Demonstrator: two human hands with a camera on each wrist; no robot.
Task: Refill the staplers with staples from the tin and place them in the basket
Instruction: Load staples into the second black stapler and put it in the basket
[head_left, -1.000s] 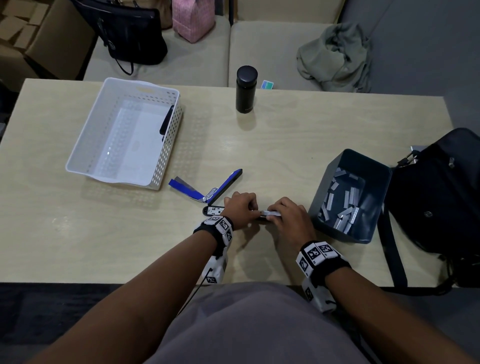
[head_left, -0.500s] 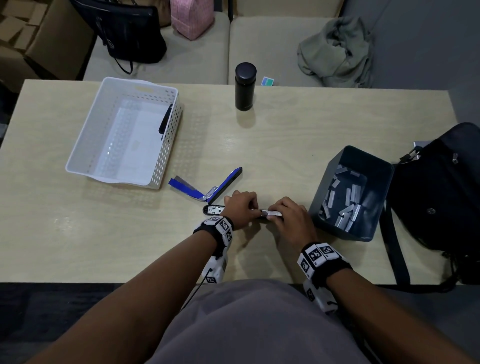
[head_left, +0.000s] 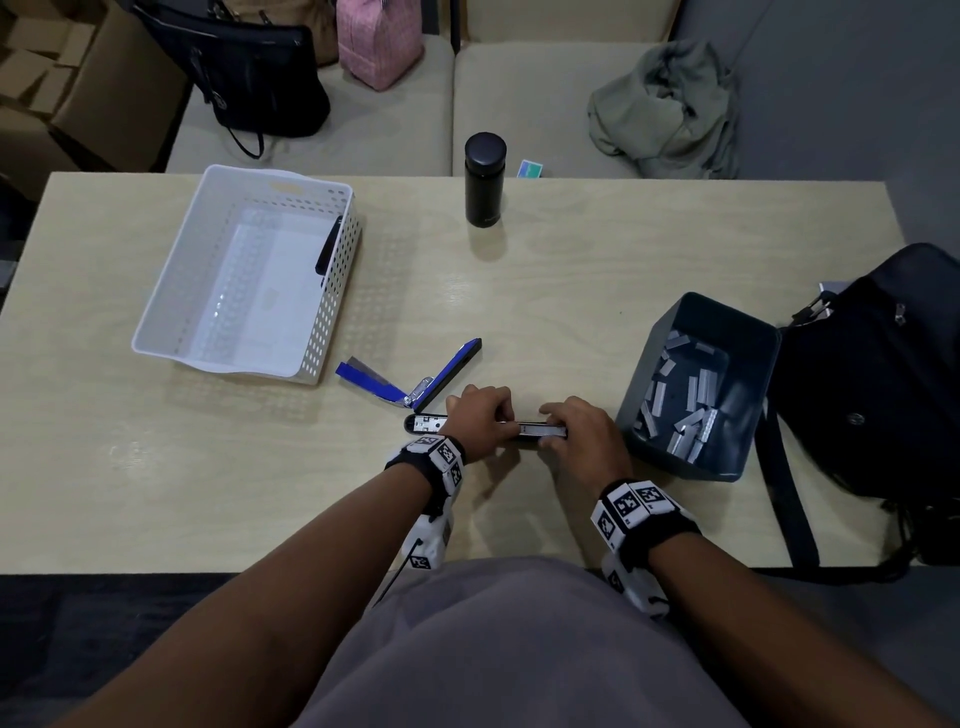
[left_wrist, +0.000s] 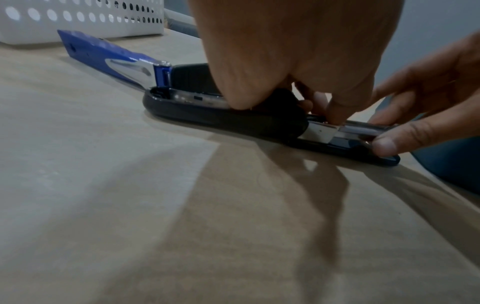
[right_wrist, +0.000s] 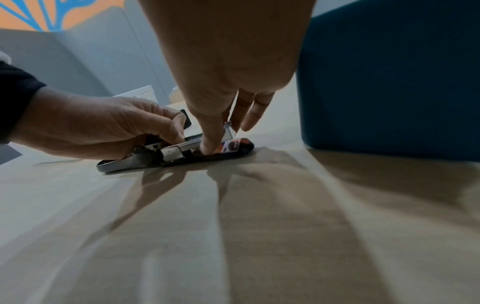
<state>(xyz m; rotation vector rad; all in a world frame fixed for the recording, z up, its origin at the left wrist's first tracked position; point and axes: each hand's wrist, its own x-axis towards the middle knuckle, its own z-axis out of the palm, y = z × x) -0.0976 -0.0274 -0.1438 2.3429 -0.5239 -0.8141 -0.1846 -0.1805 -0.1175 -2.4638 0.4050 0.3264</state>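
Left hand (head_left: 480, 418) pins the stiff black plastic-and-metal stapler (left_wrist: 223, 115) mid-body on the desk (head_left: 571, 291); right hand (head_left: 582, 441) pinches its slick metal rail.

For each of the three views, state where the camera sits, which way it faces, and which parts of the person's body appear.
Head: above, looking down at the beige wooden table; both forearms, both hands.
Left wrist: low on the table, facing the open black stapler; left hand, right hand.
Right wrist: low, facing the dark blue tin; both hands.
Shared: the stapler.
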